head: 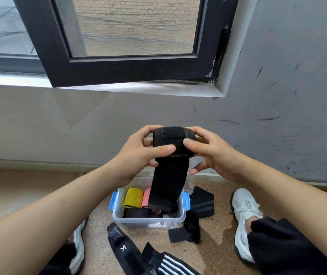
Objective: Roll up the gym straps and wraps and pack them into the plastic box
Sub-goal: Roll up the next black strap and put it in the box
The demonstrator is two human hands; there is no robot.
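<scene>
A black wrap (170,171) is held up above the clear plastic box (148,222), partly rolled at the top, its loose tail hanging down into the box. My left hand (136,155) grips the left end of the roll, thumb across its front. My right hand (212,153) grips the right end, thumb on the front too. In the box lie a yellow roll (132,197), a pink roll (146,197) and dark fabric. The box has blue side clips.
Loose black straps (202,203) lie on the speckled floor right of the box, and more (123,247), one with white stripes (170,264), lie in front of it. My white shoes (244,219) flank the box. A grey wall and an open window frame (130,72) stand ahead.
</scene>
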